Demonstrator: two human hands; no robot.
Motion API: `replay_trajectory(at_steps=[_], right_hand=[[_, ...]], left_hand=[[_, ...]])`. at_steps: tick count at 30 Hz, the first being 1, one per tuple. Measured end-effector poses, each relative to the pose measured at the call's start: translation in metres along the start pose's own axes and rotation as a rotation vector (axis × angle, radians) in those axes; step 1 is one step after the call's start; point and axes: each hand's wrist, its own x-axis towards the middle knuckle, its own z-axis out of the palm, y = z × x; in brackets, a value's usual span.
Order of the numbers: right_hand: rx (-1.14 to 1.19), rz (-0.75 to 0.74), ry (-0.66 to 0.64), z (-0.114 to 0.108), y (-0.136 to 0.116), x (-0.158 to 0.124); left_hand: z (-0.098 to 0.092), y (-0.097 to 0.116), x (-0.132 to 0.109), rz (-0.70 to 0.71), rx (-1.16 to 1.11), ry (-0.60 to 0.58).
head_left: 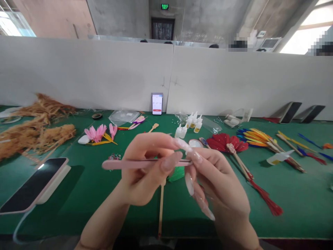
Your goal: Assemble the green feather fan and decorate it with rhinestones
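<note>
Pink tweezers lie level in my left hand, pinched between thumb and fingers. Their tips point right and meet the fingertips of my right hand. That hand's thumb and index finger are pressed together there; what they pinch is too small to make out. Its other long-nailed fingers hang lower. Below and behind the hands, a green feather piece shows on the table, partly hidden. A thin wooden stick runs from it towards the table's front edge.
On the green table a phone on a stand is at left. Pink petals and dried plant fibres lie behind. Glue bottles stand centre back. A red feather fan and a glue bottle lie right.
</note>
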Motion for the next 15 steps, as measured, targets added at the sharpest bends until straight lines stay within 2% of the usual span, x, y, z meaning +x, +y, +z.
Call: replay_trajectory(at_steps=[2,4,9,11,15], right_hand=[[0.0,-0.014,-0.003,0.0,0.0004,0.0005],[0.004,-0.025,-0.012,-0.0002,0.0013,0.0006],[0.016,-0.055,-0.01,-0.0014,0.0031,0.0005],[0.033,-0.059,-0.01,-0.0015,0.0032,0.0011],[0.082,-0.05,-0.022,-0.0017,0.003,0.0023]], left_hand=[[0.0019,-0.001,0.0015,0.021,-0.006,-0.073],[0.0024,-0.0021,0.0026,-0.011,-0.021,-0.087],[0.0047,-0.004,0.0009,-0.132,-0.046,-0.019],[0.0065,-0.0039,-0.0003,-0.116,-0.02,0.025],[0.0095,-0.0033,-0.0018,-0.052,0.033,0.026]])
